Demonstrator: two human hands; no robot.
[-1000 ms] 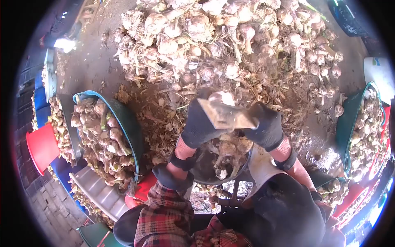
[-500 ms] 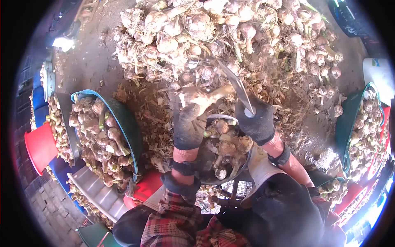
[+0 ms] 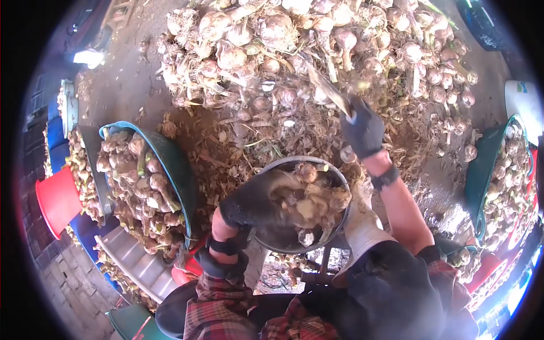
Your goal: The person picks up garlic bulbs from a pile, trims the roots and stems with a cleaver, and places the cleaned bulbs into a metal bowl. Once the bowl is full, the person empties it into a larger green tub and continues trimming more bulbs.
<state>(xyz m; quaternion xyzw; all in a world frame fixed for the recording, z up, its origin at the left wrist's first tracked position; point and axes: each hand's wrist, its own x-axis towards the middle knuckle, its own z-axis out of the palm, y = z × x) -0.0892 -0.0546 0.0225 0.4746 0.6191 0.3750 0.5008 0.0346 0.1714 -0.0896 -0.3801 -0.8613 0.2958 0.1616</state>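
A red checked sleeve is closest. Past it, a round dark bucket sits by the knees with garlic bulbs in it. The left hand, in a dark glove, reaches over the bucket's rim, right by the bulbs. (Its fingers are a blur, so I can't tell how wide they are or if they hold one.) Farther out, the right hand, gloved too, is curled tight around a knife. The blade points up and away. A big green tub full of garlic stands on the left. Farthest off, a big heap of garlic lies on the ground.
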